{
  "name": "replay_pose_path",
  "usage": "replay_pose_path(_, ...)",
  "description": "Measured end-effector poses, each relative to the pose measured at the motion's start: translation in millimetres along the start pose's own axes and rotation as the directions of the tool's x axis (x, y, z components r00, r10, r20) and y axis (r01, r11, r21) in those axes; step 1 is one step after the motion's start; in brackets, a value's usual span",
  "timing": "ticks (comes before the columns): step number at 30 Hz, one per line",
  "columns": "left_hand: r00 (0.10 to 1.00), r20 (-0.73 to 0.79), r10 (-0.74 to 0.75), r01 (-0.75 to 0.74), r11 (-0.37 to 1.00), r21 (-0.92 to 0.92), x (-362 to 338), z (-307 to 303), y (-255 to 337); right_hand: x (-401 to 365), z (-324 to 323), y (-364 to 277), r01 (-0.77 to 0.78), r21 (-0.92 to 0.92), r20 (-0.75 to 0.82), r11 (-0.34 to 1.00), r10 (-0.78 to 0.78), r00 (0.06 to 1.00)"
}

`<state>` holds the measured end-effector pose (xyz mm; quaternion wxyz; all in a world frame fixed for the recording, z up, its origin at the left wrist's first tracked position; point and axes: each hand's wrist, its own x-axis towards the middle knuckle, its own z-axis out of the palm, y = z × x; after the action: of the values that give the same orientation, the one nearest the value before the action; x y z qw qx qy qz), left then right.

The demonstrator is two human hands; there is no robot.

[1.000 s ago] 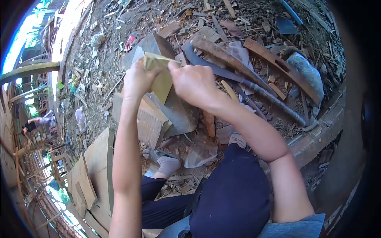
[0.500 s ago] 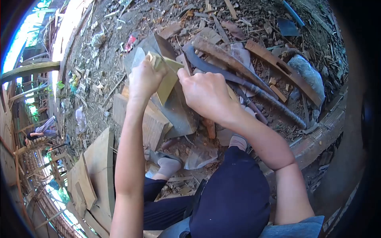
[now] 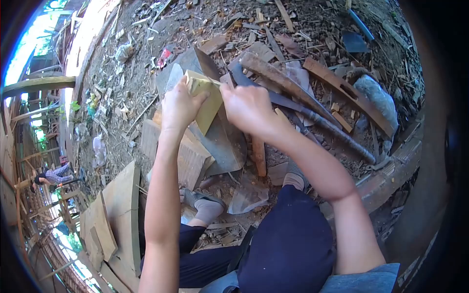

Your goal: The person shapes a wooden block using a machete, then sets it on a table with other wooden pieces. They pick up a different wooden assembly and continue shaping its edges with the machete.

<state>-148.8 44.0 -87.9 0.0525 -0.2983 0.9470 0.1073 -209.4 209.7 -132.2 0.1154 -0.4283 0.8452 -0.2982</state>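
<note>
My left hand (image 3: 179,108) is closed around the left side of a pale yellow wooden block (image 3: 209,111), thumb across its near face. The block is tilted over a larger grey block (image 3: 225,152). At the block's upper right edge, my right hand (image 3: 248,108) is closed with the knuckles up. A thin tip shows by its thumb, touching or very near the block's top edge; what it belongs to is hidden in the fist. Just beyond the right hand lies a long curved tool with a dark blade and wrapped handle (image 3: 337,132).
Rough wood pieces (image 3: 188,158) lie by my feet. Right of them are a slotted wooden bar (image 3: 349,90) and a plastic bag (image 3: 378,97). Boards (image 3: 119,210) lean at lower left. Chips litter the ground. Another person (image 3: 53,176) is far left.
The yellow block has turned a little, showing more of its top and near face. My left hand has shifted slightly down with it. The distant person has changed posture.
</note>
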Motion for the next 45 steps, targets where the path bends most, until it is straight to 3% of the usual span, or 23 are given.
replay_pose_path(4,0.999,0.037,-0.032,0.034,0.999,-0.038,-7,0,7,-7,-6,-3,-0.023,0.048,-0.047,0.999,0.025,0.999)
replay_pose_path(7,1.000,0.001,0.028,-0.028,1.000,-0.008,-9,-1,12,13,7,5,-0.007,-0.041,-0.100,0.999,0.003,0.995)
replay_pose_path(9,1.000,-0.001,0.016,-0.016,0.999,-0.033,0,-3,6,-5,-14,-5,0.008,0.018,-0.006,1.000,-0.007,1.000)
replay_pose_path(12,0.998,0.054,-0.032,0.035,0.997,-0.064,-7,6,-2,-14,-10,-8,0.012,0.025,0.002,1.000,-0.012,1.000)
replay_pose_path(14,0.998,0.060,-0.026,0.027,0.999,-0.023,-4,1,7,13,17,11,-0.015,0.030,-0.103,0.999,0.018,0.995)
replay_pose_path(17,1.000,0.015,-0.023,0.023,0.999,-0.028,-3,5,-7,5,7,0,0.015,0.010,-0.122,1.000,-0.014,0.992)
replay_pose_path(18,1.000,0.026,-0.001,0.004,0.993,-0.116,-10,-7,3,-4,-12,-10,0.007,0.040,-0.013,0.999,-0.006,1.000)
replay_pose_path(22,0.988,0.104,-0.116,0.129,0.984,-0.126,2,-4,-1,3,-7,-5,0.004,0.039,-0.102,0.999,0.000,0.995)
replay_pose_path(24,0.995,0.069,-0.079,0.084,0.993,-0.080,-7,-1,5,16,24,14,0.043,-0.010,-0.118,0.999,-0.044,0.992)
replay_pose_path(26,1.000,-0.024,-0.006,0.005,0.999,-0.038,-13,-2,7,25,15,8,0.097,-0.056,-0.162,0.994,-0.105,0.981)
replay_pose_path(28,0.999,0.013,-0.043,0.044,0.997,-0.059,-9,-2,3,-7,-25,-15,0.041,-0.013,0.030,0.999,-0.041,0.999)
replay_pose_path(29,0.996,0.063,-0.059,0.064,0.995,-0.078,-9,0,2,-9,-20,-13,0.046,-0.011,0.044,0.999,-0.046,0.998)
replay_pose_path(31,0.998,0.004,-0.057,0.057,0.997,-0.049,-4,-3,-3,1,-12,-7,-0.034,0.068,0.016,0.997,0.033,0.999)
replay_pose_path(33,0.968,0.198,-0.155,0.202,0.949,-0.244,-1,-15,3,15,1,3,-0.015,0.042,0.009,0.999,0.015,1.000)
replay_pose_path(35,0.999,0.025,-0.041,0.041,0.999,-0.018,-10,1,16,39,34,25,0.016,-0.125,0.082,0.992,-0.005,0.997)
replay_pose_path(36,0.998,-0.064,0.009,-0.006,0.999,0.040,-16,16,15,33,34,27,0.021,-0.125,0.057,0.992,-0.014,0.998)
replay_pose_path(37,0.998,-0.054,-0.008,0.016,0.989,0.148,-25,10,31,25,31,33,-0.006,-0.126,0.031,0.992,0.010,0.999)
replay_pose_path(40,0.997,-0.050,0.050,-0.044,0.991,0.127,-30,11,44,-28,21,69,-0.084,-0.165,-0.050,0.983,0.077,0.996)
replay_pose_path(43,0.999,-0.024,0.039,-0.035,0.991,0.128,-37,9,37,-71,-6,111,-0.287,-0.263,-0.102,0.921,0.269,0.958)
replay_pose_path(45,0.996,-0.013,0.091,-0.088,0.987,0.138,-53,13,33,-102,-11,140,-0.336,-0.314,-0.183,0.888,0.290,0.939)
